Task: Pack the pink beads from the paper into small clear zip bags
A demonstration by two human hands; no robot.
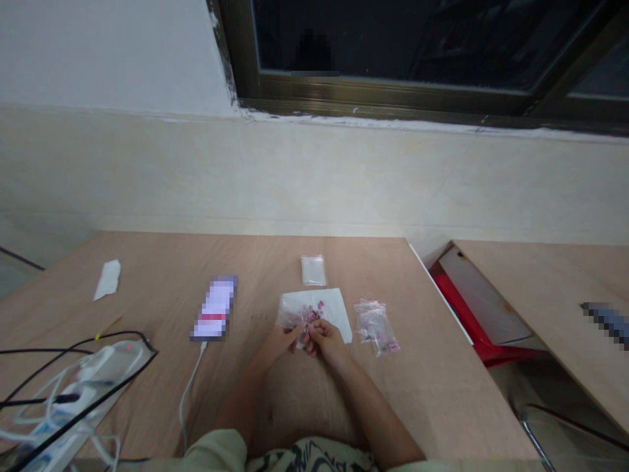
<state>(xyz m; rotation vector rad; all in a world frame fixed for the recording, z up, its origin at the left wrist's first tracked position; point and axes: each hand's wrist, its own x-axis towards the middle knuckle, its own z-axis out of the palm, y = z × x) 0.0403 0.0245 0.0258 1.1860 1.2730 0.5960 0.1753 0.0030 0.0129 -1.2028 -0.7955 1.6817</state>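
Both my hands meet over the near edge of a white sheet of paper [338, 308] on the table. My left hand [289, 338] is closed on a clear plastic bag [289, 313], which spreads over the paper's left part. Close beside it, my right hand [325, 337] has thumb and fingers pinched together at the bag's edge; what is between them is too small to make out. Small pink and dark red pieces [317, 309] lie on the paper just beyond my fingers. To the right are clear zip bags [374, 324] with some pink bits inside.
A small stack of clear bags [313, 270] lies behind the paper. On the left are a phone [215, 308] with a white cable, a scrap of white paper [108, 279] and a power strip [101, 373] with tangled cords. A second table [550, 282] stands right, across a gap.
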